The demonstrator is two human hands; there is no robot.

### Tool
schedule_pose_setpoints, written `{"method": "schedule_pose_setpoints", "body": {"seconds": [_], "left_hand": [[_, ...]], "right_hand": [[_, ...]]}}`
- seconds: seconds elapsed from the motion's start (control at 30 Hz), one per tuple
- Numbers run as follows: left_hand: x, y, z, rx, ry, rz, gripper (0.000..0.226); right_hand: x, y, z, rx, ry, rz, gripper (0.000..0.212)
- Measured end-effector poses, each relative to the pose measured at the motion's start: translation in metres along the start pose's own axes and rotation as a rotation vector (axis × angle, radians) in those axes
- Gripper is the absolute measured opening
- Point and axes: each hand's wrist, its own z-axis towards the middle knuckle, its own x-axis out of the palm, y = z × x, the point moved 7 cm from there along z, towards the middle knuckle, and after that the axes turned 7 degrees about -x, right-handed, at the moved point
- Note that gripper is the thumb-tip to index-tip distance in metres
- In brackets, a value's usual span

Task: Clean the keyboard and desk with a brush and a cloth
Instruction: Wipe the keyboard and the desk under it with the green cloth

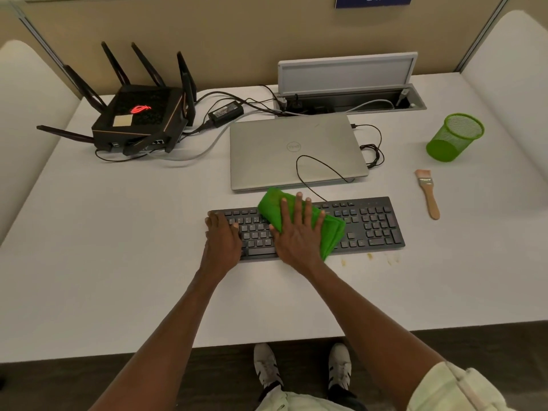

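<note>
A black keyboard [376, 223] lies across the middle of the white desk [118, 262]. A folded green cloth [333, 231] covers its centre keys. My right hand [299, 232] presses flat on the cloth with the fingers spread and straight. My left hand [222, 235] rests on the keyboard's left end, its fingers lying over the keys. A wooden-handled brush [428, 192] lies on the desk to the right of the keyboard, apart from both hands. A few yellowish crumbs [370, 258] dot the desk just in front of the keyboard's right half.
A shut silver laptop [296, 152] sits behind the keyboard with a black cable looped over it. At the back left stand a black router [139, 120] and a power adapter [225, 112]. A green mesh cup [453, 137] lies tipped at the right. An open cable hatch [350, 96] is at the back.
</note>
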Motion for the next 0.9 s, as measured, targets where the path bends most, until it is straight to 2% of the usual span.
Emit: {"method": "schedule_pose_setpoints", "body": {"seconds": [0.13, 0.23, 0.33, 0.43, 0.57, 0.77, 0.9], "left_hand": [[0.0, -0.003, -0.002, 0.046, -0.007, 0.013, 0.048], [-0.002, -0.001, -0.003, 0.056, 0.003, 0.013, 0.047], [-0.008, -0.001, -0.011, 0.103, -0.009, 0.017, 0.049], [-0.013, 0.011, -0.016, 0.07, -0.01, -0.015, 0.053], [-0.017, 0.028, -0.023, 0.081, 0.005, -0.011, 0.055], [-0.026, 0.03, -0.028, 0.109, 0.021, -0.058, 0.052], [-0.033, 0.033, -0.025, 0.113, 0.014, -0.091, 0.041]], "right_hand": [[0.007, 0.019, -0.005, -0.137, 0.013, -0.055, 0.075], [0.006, 0.007, -0.013, -0.155, 0.005, -0.074, 0.074], [-0.001, -0.022, -0.02, -0.063, -0.028, -0.069, 0.075], [-0.006, -0.052, -0.024, 0.088, -0.045, -0.053, 0.076], [-0.008, -0.054, -0.023, 0.195, -0.073, -0.013, 0.078], [0.002, 0.009, -0.007, 0.023, -0.05, -0.022, 0.077], [0.013, 0.052, 0.005, -0.084, -0.009, -0.029, 0.076]]}}
